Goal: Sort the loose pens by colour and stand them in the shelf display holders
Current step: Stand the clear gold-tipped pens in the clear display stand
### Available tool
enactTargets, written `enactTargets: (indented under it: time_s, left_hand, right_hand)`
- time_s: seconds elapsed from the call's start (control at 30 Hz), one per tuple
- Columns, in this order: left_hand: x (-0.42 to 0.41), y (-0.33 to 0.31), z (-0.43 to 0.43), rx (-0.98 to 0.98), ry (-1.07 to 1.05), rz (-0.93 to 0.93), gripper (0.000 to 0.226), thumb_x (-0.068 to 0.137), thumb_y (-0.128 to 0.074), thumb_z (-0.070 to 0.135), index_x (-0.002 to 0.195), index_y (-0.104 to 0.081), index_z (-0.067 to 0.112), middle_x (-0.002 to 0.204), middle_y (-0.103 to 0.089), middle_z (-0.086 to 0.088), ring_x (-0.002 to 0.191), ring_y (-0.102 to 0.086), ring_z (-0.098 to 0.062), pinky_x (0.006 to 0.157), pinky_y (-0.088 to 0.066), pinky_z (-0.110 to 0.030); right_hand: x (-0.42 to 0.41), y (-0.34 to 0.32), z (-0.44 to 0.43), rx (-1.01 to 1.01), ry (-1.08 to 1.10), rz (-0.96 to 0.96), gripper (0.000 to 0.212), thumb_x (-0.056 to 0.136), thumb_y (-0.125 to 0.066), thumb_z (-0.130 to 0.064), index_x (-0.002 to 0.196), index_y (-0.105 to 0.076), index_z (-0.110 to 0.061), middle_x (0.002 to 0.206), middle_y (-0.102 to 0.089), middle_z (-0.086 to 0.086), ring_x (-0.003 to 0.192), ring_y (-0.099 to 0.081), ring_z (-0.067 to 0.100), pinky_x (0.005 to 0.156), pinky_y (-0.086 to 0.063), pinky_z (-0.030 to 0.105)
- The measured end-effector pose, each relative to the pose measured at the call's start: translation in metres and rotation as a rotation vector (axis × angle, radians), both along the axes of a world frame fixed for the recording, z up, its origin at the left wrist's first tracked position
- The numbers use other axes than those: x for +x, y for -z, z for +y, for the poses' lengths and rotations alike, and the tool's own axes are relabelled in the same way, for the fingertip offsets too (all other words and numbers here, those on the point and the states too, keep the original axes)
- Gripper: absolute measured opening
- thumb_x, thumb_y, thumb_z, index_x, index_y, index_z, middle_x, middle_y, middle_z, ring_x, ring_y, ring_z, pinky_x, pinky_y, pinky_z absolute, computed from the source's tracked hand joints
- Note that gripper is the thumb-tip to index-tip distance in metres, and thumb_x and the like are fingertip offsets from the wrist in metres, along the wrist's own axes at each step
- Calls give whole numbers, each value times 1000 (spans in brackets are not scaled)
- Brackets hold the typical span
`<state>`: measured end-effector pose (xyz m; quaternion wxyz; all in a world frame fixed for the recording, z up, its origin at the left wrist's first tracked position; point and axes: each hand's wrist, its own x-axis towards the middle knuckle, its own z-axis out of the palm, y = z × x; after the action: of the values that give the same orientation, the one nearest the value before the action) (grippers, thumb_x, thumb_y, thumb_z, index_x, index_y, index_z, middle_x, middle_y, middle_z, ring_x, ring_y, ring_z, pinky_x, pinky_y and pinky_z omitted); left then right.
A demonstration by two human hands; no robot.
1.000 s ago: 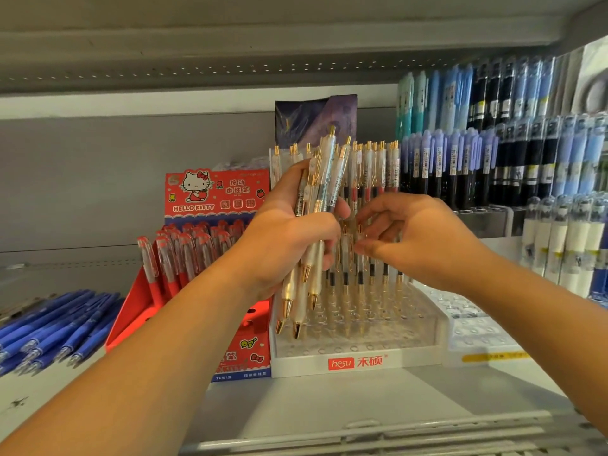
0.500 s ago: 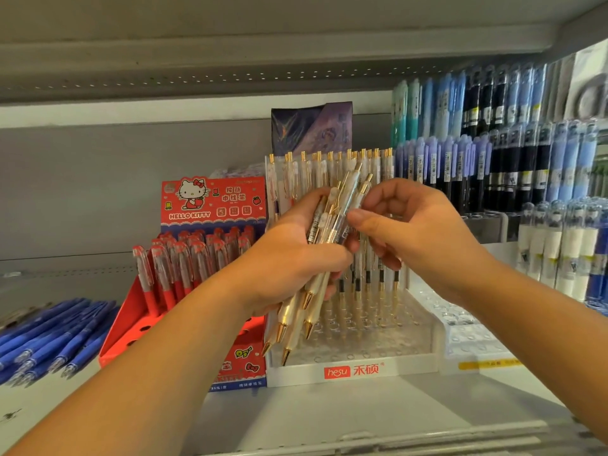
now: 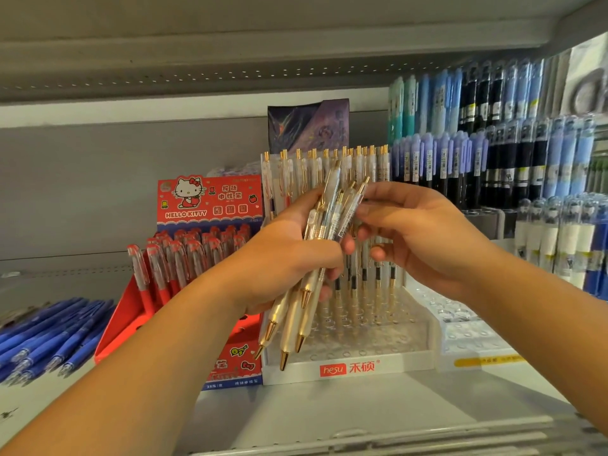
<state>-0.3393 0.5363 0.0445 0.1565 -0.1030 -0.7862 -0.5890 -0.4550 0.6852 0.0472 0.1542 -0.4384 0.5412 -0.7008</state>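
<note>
My left hand (image 3: 289,258) grips a bundle of pearl-white pens with gold tips (image 3: 296,311), tips pointing down and left, in front of the clear display holder (image 3: 371,350). My right hand (image 3: 414,238) is beside the bundle's upper end, its thumb and fingers curled and touching the tops of the pens near their gold clips. Whether it pinches one pen is hard to tell. More white-and-gold pens (image 3: 345,166) stand in the back rows of the holder. The holder's front rows of holes hold no pens.
A red Hello Kitty box (image 3: 210,205) of red-capped pens stands left of the holder. Loose blue pens (image 3: 49,334) lie on the shelf at far left. Racks of blue, purple and black pens (image 3: 493,133) fill the right. Another clear holder (image 3: 467,330) sits right of the first.
The bundle has tilted and dropped lower in my left hand. My right hand rose from the middle of the bundle to its upper ends.
</note>
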Motion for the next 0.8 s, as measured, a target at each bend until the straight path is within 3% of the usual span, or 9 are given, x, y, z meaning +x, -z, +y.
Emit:
enactTargets:
  time_s: [0.07, 0.17, 0.23, 0.3, 0.4, 0.47, 0.6, 0.7, 0.8]
  left_hand:
    - [1, -1, 2, -1, -37, 8, 70, 71, -63, -1, 126, -53, 41, 84, -66, -5, 56, -61, -18, 50, -50, -30]
    - [-1, -1, 3, -46, -131, 4, 92, 67, -67, 9, 148, -33, 37, 121, -56, -29, 75, -70, -38, 62, -56, -42]
    - [-1, -2, 6, 15, -146, 3, 98, 68, -65, 8, 152, -23, 39, 133, -45, -37, 67, -71, -35, 60, -57, -40]
    - [-2, -2, 6, 63, -145, 23, 102, 70, -64, 6, 153, -16, 42, 134, -48, -35, 66, -72, -33, 59, -58, -41]
    - [-6, 0, 2, 94, -150, 37, 101, 73, -63, 7, 151, -12, 46, 99, -72, -23, 73, -74, -35, 62, -60, -45]
    - [-7, -2, 1, 154, -175, 61, 94, 73, -62, 7, 145, -18, 48, 85, -75, -16, 78, -74, -34, 64, -60, -47]
    - [-5, -4, 0, 170, -216, 87, 86, 73, -63, 8, 135, -23, 52, 125, -60, -25, 81, -75, -32, 57, -60, -45]
    - [-4, -3, -1, 123, -239, 65, 98, 73, -63, 10, 148, -14, 50, 135, -49, -29, 72, -74, -30, 52, -58, -40]
    - [-6, -1, -1, 62, -241, 68, 94, 71, -62, 9, 148, -22, 46, 136, -50, -22, 73, -74, -33, 51, -56, -40]
  right_hand:
    - [0, -1, 1, -15, -11, -12, 11, 90, -63, -5, 102, -62, -5, 87, -69, 11, 71, -63, 19, 49, -47, 23]
    - [2, -2, 1, -75, -50, -46, 5, 91, -61, -6, 91, -56, -7, 81, -72, 11, 67, -66, 24, 53, -53, 25]
    - [3, -3, 0, -130, -55, -61, 9, 91, -61, -4, 88, -53, -6, 76, -71, 11, 67, -67, 25, 58, -57, 27]
    - [4, -4, 0, -176, -45, -55, 9, 90, -61, -3, 93, -53, -5, 76, -70, 13, 68, -68, 28, 63, -59, 30]
    - [4, -3, 0, -245, 16, -32, 11, 90, -62, -1, 97, -55, -4, 80, -69, 13, 76, -69, 28, 70, -59, 32]
    - [4, -3, -1, -287, 41, -27, 9, 90, -62, 0, 96, -56, -3, 81, -69, 12, 80, -70, 26, 72, -59, 31]
    - [0, -9, 4, -378, 90, -134, 7, 91, -62, -3, 96, -57, -4, 79, -69, 9, 83, -74, 29, 69, -59, 31]
    - [-7, -14, 9, -369, 183, -126, 9, 90, -65, -7, 93, -57, -7, 76, -68, 6, 72, -72, 22, 63, -59, 29]
    - [-10, -15, 11, -344, 272, -49, 15, 90, -66, -8, 99, -56, -5, 84, -70, 10, 72, -71, 21, 57, -58, 27]
